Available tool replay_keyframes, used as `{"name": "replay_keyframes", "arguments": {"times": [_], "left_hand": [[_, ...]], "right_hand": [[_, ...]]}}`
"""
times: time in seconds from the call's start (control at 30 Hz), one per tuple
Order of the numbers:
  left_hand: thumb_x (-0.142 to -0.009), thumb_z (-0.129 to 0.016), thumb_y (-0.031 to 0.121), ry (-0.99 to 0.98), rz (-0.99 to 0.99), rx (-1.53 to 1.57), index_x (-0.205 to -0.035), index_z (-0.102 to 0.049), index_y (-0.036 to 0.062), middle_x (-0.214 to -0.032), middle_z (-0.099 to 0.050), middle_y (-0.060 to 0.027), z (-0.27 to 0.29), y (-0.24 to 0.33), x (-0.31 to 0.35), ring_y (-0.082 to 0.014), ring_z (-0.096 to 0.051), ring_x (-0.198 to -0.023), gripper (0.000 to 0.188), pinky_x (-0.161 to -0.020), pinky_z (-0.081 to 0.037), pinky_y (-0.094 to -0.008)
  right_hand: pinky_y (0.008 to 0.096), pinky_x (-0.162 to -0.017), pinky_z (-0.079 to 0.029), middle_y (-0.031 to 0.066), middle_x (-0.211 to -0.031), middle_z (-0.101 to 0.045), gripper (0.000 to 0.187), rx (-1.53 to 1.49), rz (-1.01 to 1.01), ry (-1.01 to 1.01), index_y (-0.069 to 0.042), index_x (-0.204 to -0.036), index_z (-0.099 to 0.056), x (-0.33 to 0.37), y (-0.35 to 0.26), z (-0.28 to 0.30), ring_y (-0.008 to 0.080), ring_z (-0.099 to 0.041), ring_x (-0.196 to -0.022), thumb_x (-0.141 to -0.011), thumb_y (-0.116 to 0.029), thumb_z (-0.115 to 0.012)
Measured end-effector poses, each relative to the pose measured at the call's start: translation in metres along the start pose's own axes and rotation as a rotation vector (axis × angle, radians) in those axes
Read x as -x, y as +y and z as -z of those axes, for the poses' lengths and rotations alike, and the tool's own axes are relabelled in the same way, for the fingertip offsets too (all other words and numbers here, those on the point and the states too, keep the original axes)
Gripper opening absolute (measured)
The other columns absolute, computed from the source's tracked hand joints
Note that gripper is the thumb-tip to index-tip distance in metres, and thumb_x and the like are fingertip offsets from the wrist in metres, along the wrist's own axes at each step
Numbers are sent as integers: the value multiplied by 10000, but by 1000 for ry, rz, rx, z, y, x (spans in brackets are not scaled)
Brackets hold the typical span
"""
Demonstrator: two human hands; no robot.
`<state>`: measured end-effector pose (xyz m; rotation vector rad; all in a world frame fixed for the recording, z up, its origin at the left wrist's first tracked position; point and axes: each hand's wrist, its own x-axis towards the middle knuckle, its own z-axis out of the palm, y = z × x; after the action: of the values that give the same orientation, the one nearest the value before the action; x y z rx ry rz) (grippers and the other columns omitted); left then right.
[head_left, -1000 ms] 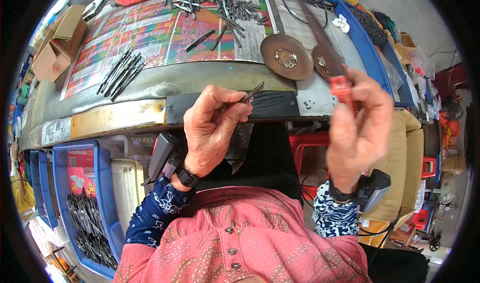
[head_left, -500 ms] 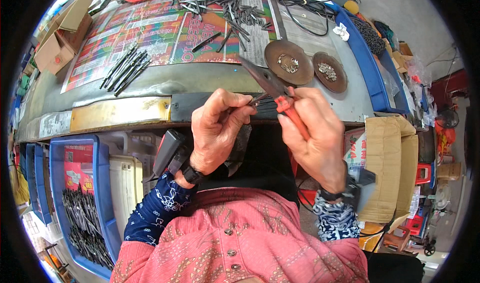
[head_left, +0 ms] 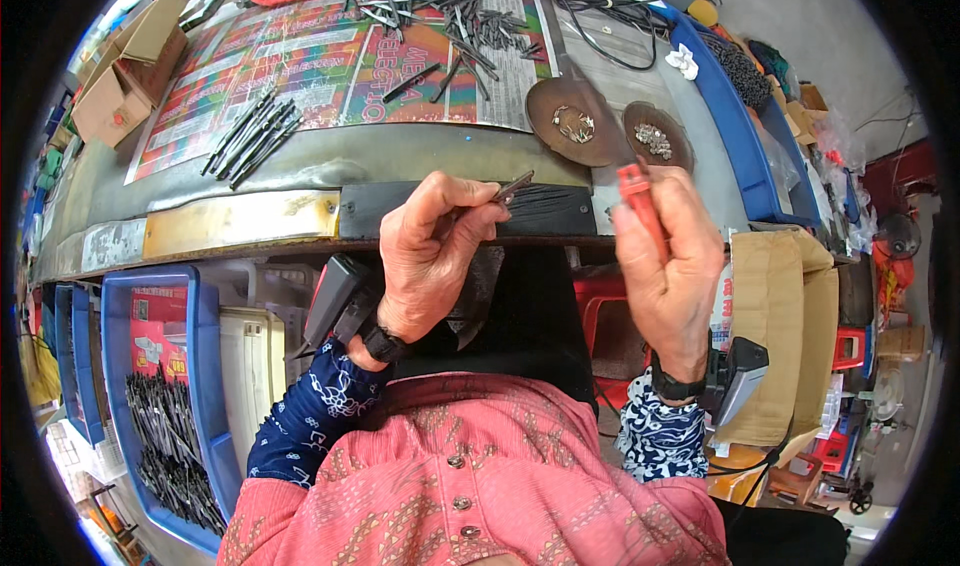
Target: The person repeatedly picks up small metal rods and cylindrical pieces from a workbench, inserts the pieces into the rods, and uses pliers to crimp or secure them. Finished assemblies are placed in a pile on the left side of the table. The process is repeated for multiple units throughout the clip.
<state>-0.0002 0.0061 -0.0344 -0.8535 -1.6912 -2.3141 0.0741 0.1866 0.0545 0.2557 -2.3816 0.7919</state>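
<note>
Over the table's front edge, my left hand [head_left: 432,251] pinches a small dark metal piece [head_left: 516,185] between thumb and fingertips. My right hand [head_left: 672,266] is wrapped round the red handles of a pair of pliers [head_left: 642,204]. Their dark jaws are smeared by motion and point up and left, across two shallow brown dishes. The nearer-left dish [head_left: 545,116] holds small thin metal bits; the other dish [head_left: 682,156] holds small silvery pieces. The pliers and the dark piece are apart.
Slim black pieces [head_left: 252,138] lie in a row at the left on the printed sheet, with a looser pile [head_left: 470,21] at the back. A blue bin [head_left: 215,386] of similar pieces stands lower left. Cardboard boxes stand at the far left [head_left: 125,91] and lower right [head_left: 775,336].
My right hand has moved right with the pliers, away from the left hand's dark piece. My left hand has stayed nearly in place.
</note>
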Motion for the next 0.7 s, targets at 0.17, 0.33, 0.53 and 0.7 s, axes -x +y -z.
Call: {"name": "replay_keyframes", "arguments": {"times": [0.17,0.33,0.53,0.7], "left_hand": [[-890,-588,-81,-20,59,-3,-981,-586,-38,-878,-656,-89,3,11,0,-96,-602,-726,101,-675,-498,-217],[-875,-610,-73,-14,171,-33,-965,-601,-28,-832,-659,-67,7,23,1,-88,-608,-699,101,-658,-498,-213],[-834,-648,-56,-39,112,-326,-916,-629,-22,-806,-662,-58,21,30,2,-96,-610,-666,91,-643,-484,-224],[-795,-649,-78,-113,-49,-649,-919,-643,-21,-851,-646,-101,34,40,-2,-181,-627,-738,137,-649,-486,-258]], "right_hand": [[308,-664,-419,110,-788,-513,162,17,-269,135,17,-894,-563,5,20,12,202,-486,-699,-905,-137,-613],[336,-605,-400,105,-700,-510,309,171,-367,269,18,-806,-570,17,72,14,200,-472,-634,-890,-261,-671],[407,-621,-413,161,-726,-561,367,402,-414,326,21,-817,-589,26,128,20,309,-528,-657,-877,-334,-658],[484,-704,-444,208,-843,-600,323,780,-512,239,20,-850,-634,23,152,27,388,-576,-824,-837,-302,-650]]}}
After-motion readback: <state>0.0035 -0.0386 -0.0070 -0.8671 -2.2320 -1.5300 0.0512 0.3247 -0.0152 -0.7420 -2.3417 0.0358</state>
